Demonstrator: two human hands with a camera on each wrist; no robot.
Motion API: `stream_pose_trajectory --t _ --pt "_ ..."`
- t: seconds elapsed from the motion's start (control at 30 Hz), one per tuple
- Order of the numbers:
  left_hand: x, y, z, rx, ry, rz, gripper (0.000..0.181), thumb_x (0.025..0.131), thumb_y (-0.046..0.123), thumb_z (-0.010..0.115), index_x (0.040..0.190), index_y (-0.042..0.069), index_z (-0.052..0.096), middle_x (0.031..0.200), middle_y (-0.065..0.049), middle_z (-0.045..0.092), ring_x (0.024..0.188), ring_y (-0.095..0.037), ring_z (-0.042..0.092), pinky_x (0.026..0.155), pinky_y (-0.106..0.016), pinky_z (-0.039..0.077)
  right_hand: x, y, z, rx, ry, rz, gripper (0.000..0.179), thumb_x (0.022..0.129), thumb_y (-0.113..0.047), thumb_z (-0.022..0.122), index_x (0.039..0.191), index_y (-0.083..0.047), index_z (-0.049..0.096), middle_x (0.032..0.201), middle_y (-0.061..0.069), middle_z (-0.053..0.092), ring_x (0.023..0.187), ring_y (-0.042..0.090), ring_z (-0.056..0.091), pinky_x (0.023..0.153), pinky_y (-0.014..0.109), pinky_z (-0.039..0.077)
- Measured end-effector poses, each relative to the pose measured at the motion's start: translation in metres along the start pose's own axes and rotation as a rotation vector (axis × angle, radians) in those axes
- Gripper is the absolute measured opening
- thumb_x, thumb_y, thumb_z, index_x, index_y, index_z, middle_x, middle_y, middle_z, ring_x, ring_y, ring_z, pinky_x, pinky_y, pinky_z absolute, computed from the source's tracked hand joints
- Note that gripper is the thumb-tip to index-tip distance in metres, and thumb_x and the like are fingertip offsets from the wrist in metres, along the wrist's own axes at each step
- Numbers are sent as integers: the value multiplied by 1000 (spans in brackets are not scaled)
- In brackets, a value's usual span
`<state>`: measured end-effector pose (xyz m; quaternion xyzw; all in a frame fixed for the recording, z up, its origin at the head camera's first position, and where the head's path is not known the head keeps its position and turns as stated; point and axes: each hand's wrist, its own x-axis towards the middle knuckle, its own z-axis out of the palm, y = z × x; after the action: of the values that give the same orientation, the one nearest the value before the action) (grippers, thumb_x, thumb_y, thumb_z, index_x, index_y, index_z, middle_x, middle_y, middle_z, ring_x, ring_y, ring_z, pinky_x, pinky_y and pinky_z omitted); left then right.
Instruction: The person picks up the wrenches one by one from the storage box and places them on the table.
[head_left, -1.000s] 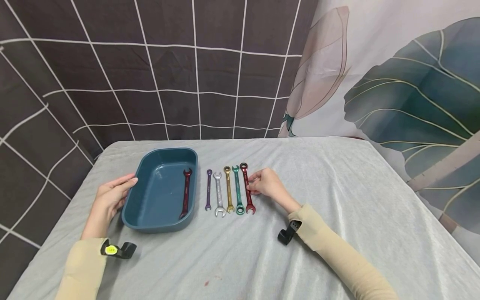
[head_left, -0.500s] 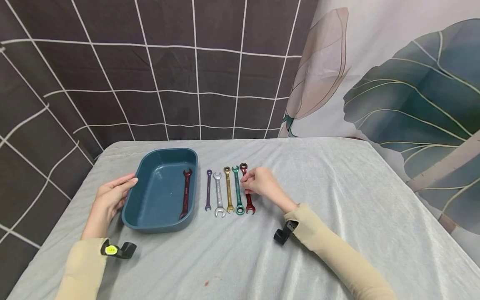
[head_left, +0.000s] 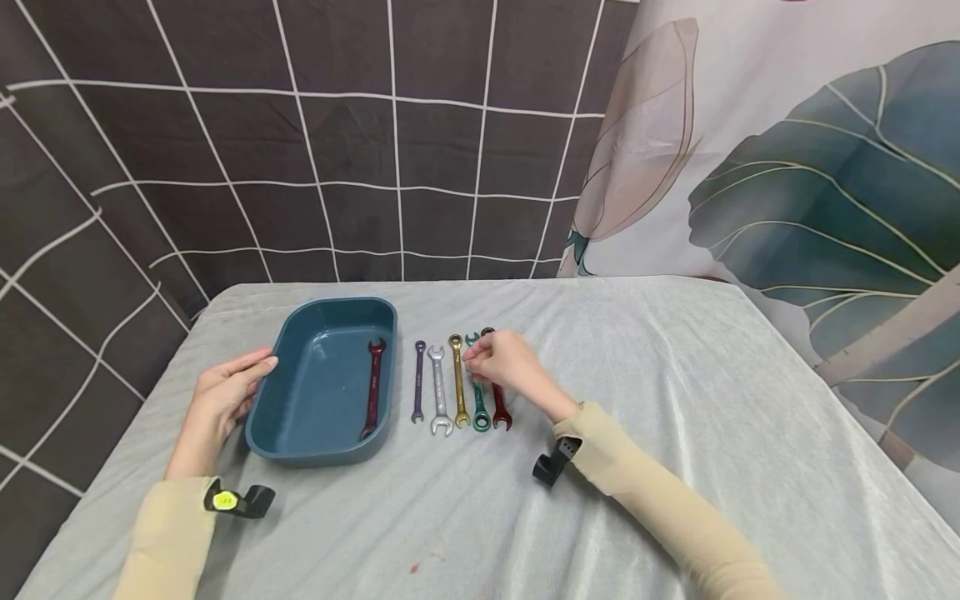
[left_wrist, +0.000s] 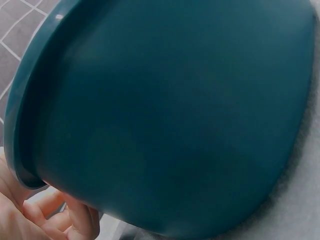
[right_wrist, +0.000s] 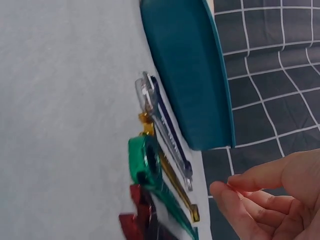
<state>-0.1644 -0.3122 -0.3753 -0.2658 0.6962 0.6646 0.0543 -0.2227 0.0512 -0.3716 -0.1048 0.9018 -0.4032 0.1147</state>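
Note:
My left hand (head_left: 225,392) grips the left rim of a blue plastic tub (head_left: 315,404), thumb at the rim and fingers against the outer wall. Inside the tub a dark red wrench (head_left: 373,387) lies along the right wall. To the tub's right is a row of wrenches: purple (head_left: 418,383), silver (head_left: 440,393), gold (head_left: 459,387), green (head_left: 481,410) and red (head_left: 500,410). My right hand (head_left: 513,367) hovers over the green and red ones, partly hiding them. Its thumb and index fingertips (right_wrist: 222,190) come close together with nothing between them.
A light grey cloth (head_left: 637,375) covers the table and has small reddish marks near the front. Behind the table hangs a dark curtain with a white grid (head_left: 435,150). A leaf-patterned curtain (head_left: 810,192) hangs at the right.
My right hand has moved left from beside the red wrench to above the green one. My left hand and the tub have stayed in place, and the wrenches lie as before.

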Motion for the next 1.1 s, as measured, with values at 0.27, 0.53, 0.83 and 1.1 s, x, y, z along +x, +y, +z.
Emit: stream_pose_trajectory --t 0.27,0.53,0.83,1.1 --pt "1 -2 1 40 11 7 33 86 30 72 118 37 66 66 27 65 60 6 60 54 -16 48 3 -11 5 -60 -6 -63 12 85 -10 68 93 -6 76 84 5 74 67 9 64 61 19 50" --pt "1 -4 1 61 26 1 46 87 31 70 132 30 59 65 26 64 54 5 57 47 -17 41 6 -28 11 -72 -30 -72 14 86 -11 67 96 -6 75 87 6 74 73 11 66 64 20 51" --pt "2 -2 2 56 16 -8 60 87 31 70 142 22 48 66 27 64 59 6 59 53 -16 47 10 -46 14 -94 -41 -92 12 86 -14 69 94 -9 75 85 4 75 71 9 64 61 18 48" --pt "2 -1 1 42 1 11 58 86 33 72 140 24 52 69 27 64 59 6 59 52 -16 46 14 -60 15 -94 -39 -130 11 86 -14 68 93 -10 76 85 4 75 72 9 64 62 17 47"
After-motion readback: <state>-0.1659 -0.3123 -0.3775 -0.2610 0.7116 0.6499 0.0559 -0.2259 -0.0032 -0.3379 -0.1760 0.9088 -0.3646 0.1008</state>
